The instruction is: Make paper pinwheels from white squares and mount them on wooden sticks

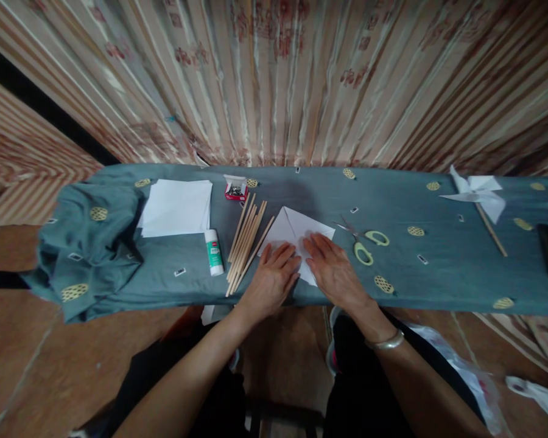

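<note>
From the creased paper [296, 224], passage lies open at twelve o'clock, over bare cloth [308, 187] up to the curtain [292, 91]. Wooden sticks [246, 248] block nine o'clock, the glue stick [214, 253] just beyond them; a red box [236, 193] stands at ten. Scissors [358, 235] obstruct three, with room beyond before the pinwheel [478, 193].

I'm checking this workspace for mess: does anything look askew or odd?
Yes: the tablecloth is bunched in a heap at the left end, while the rest lies fairly flat. Nothing looks spilled.
</note>
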Demonstrator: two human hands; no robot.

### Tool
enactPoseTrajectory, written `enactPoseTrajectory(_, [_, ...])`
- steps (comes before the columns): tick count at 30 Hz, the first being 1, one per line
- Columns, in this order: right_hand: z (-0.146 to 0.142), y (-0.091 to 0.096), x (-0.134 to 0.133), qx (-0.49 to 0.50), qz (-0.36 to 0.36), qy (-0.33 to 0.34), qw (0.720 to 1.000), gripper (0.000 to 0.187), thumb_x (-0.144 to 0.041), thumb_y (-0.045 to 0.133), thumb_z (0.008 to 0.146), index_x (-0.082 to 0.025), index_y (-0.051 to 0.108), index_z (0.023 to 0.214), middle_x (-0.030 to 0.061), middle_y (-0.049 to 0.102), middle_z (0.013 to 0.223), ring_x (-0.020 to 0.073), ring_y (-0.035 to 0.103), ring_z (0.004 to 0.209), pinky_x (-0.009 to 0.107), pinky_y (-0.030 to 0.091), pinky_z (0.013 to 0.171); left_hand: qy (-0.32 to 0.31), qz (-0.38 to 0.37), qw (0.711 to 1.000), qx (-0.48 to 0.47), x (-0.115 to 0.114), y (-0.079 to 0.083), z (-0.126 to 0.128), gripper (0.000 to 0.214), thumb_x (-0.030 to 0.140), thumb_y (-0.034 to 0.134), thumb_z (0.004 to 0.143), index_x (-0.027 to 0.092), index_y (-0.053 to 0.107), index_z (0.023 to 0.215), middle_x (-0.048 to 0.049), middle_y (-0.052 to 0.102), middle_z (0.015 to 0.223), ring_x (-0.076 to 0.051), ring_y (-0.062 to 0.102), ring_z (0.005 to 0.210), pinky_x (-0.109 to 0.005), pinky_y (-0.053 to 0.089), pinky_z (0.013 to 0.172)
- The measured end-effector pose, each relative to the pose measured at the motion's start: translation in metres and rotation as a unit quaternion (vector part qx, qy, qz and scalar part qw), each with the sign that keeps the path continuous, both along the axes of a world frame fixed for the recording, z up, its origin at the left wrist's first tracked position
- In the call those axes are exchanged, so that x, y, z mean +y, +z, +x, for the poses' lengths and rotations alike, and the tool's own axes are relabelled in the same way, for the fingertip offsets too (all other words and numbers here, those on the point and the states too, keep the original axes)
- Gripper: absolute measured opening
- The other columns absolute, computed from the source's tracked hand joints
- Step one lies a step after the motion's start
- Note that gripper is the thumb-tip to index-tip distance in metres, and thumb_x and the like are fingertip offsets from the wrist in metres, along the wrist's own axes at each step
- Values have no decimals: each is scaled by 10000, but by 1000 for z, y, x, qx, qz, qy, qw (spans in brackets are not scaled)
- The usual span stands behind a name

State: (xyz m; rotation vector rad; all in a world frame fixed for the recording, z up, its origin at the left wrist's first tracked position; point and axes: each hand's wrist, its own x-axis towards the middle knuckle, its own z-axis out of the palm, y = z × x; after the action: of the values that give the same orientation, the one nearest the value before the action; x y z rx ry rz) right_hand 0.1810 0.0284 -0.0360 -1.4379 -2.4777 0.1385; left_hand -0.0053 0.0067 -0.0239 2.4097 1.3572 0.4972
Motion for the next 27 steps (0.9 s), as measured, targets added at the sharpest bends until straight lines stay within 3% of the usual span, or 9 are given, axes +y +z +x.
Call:
enactPoseTrajectory(14, [1,-7,2,20,24,-7,999,421,-270,397,953,-186,512,1349,143,521,1402,286,449,1315,487,423,1035,112,75,987,-89,12,8,-47,302,159,492,903,153,625,1174,-125,618,1266,-260,525,1218,-485,435,1055])
enactPoseTrajectory(18, [0,-6,4,17,24,-9,1000,421,-295,410,952,-136,532,1323,167,532,1383,297,463,1300,476,417,1043,120,75,985,-96,19,19,-62,268,178,498,900,131,657,1111,-119,677,1133,-249,567,1101,-429,474,993])
enactPoseTrajectory(24, [-2,-4,4,6,18,-19,1000,425,-312,412,955,-107,544,1304,184,539,1370,312,468,1287,486,421,1028,258,75,959,-94,18,28,-111,388,304,506,887,148,571,1236,-118,649,1140,-258,563,1096,-406,472,952])
enactPoseTrajectory(27, [-1,-3,4,10,11,-22,1000,420,-321,413,956,-133,540,1310,173,538,1375,307,470,1288,485,425,1022,314,35,947,-61,13,27,-128,525,419,521,868,129,493,1305,-118,637,1083,-247,609,935,-377,509,819])
